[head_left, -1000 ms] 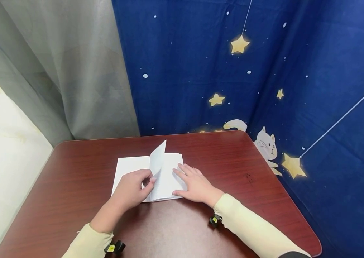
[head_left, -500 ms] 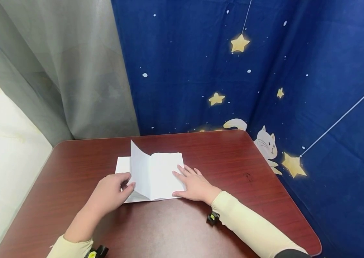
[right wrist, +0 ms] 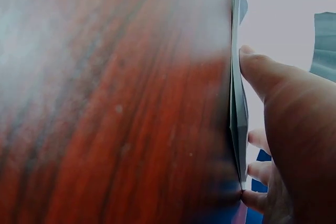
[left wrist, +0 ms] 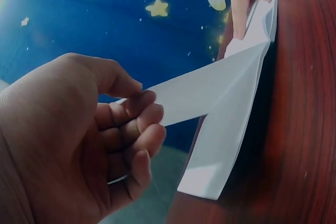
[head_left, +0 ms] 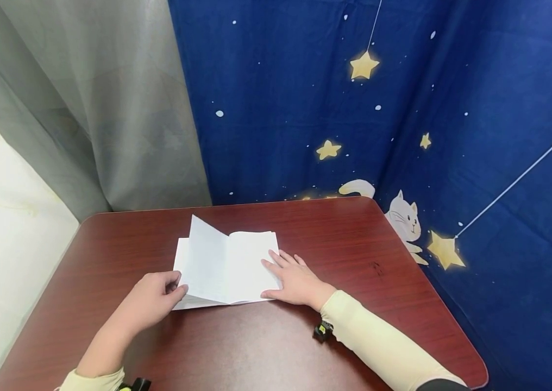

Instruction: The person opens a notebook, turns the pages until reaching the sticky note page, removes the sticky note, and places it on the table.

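Observation:
A notebook (head_left: 252, 266) with white pages lies spread on the table. One page (head_left: 207, 260) on its left side is lifted, its far corner rising above the sheets beneath. My left hand (head_left: 151, 297) pinches the outer edge of that page between thumb and curled fingers, as the left wrist view shows the page (left wrist: 184, 95) running from the fingertips to the spine. Spread fingers of my right hand (head_left: 298, 279) rest on the right-hand page near its outer edge. In the right wrist view the thumb (right wrist: 257, 66) lies along the notebook's near edge (right wrist: 239, 103).
The reddish-brown wooden table (head_left: 276, 347) has rounded corners. Behind it hang a grey curtain (head_left: 144, 108) and a blue curtain (head_left: 281, 81) printed with stars and a white cat. A bright white surface (head_left: 7, 244) borders the table's left side.
My left hand has moved left and toward me, carrying the page from upright near the spine over to the left side. The right hand has stayed on the right page.

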`<control>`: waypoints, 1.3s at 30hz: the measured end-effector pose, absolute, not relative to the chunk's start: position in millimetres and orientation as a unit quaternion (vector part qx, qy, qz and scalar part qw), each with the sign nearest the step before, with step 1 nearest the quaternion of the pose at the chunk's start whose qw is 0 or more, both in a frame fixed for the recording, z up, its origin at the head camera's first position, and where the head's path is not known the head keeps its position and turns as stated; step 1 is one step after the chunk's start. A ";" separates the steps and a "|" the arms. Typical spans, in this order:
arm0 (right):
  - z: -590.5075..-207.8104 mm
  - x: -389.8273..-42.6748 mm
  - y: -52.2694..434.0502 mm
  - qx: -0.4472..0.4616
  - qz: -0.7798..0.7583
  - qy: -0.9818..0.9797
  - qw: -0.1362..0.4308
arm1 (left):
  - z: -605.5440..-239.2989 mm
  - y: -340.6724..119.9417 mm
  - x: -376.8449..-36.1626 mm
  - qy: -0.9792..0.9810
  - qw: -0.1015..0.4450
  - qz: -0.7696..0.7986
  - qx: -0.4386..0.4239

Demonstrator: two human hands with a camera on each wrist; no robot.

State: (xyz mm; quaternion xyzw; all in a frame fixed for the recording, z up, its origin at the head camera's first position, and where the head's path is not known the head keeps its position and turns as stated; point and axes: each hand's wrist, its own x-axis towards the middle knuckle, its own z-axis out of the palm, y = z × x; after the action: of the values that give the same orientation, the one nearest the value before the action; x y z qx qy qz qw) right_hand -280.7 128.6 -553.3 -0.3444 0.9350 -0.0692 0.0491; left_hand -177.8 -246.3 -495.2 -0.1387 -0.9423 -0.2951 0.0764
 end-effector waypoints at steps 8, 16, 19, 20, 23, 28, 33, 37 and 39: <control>-554.6 -281.3 129.5 -0.343 -0.068 0.936 0.050 | -501.8 -259.0 -177.3 -0.948 0.001 -0.298 -0.108; -554.5 -281.0 129.2 -0.342 -0.070 0.936 0.051 | -512.0 -270.1 -178.3 -0.939 -0.096 -0.324 -0.057; -553.6 -280.7 129.1 -0.341 -0.072 0.936 0.051 | -514.8 -272.2 -178.7 -0.936 -0.120 -0.329 -0.039; -553.1 -280.2 129.0 -0.341 -0.073 0.936 0.052 | -515.8 -272.6 -178.5 -0.935 -0.125 -0.329 -0.035; -553.8 -280.2 129.3 -0.341 -0.075 0.936 0.051 | -519.3 -273.2 -177.9 -0.935 -0.134 -0.328 -0.029; -555.9 -281.2 130.0 -0.341 -0.075 0.936 0.051 | -524.4 -272.3 -176.3 -0.936 -0.137 -0.324 -0.026; -555.3 -280.9 129.9 -0.339 -0.075 0.936 0.052 | -530.8 -271.2 -176.8 -0.942 -0.132 -0.309 -0.018; -555.1 -280.9 129.4 -0.339 -0.070 0.937 0.053 | -532.4 -270.0 -177.1 -0.951 -0.127 -0.281 -0.013; -555.3 -281.2 129.1 -0.338 -0.068 0.937 0.052 | -530.5 -269.4 -177.5 -0.960 -0.120 -0.253 -0.015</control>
State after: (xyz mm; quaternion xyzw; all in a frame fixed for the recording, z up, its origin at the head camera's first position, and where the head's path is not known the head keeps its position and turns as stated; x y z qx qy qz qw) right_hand -281.2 129.1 -555.3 -0.3380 0.9372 -0.0684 0.0519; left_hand -177.5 -269.4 -530.5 -0.0147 -0.9599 -0.2532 -0.1198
